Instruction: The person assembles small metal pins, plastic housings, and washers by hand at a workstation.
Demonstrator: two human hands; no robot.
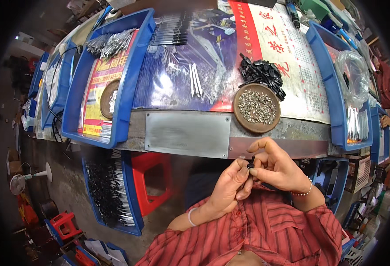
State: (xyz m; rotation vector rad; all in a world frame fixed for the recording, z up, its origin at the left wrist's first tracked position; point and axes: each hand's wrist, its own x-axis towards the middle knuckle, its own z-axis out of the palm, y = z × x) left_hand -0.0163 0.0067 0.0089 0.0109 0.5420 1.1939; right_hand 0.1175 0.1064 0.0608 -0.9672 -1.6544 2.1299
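Note:
In front of my chest, just off the table's near edge, my left hand [233,181] and my right hand [276,167] meet with fingers closed. Between their fingertips is a small black part [251,165]; its exact kind is hidden by the fingers. Straight ahead, a round brown bowl [258,129] holds many tiny silver metal pieces. A heap of black plastic parts [261,74] lies just behind the bowl. Farther left, a few slim silver rods [195,80] rest on the printed sheet, and a row of black-and-silver rods [170,31] lies beyond them.
A blue tray [135,75] with silver parts and a small bowl stands left; another blue tray [337,95] with a plastic bag is right. A metal plate [187,134] covers the table's front edge. Below left are a red stool [153,182] and a blue crate [135,217] of rods.

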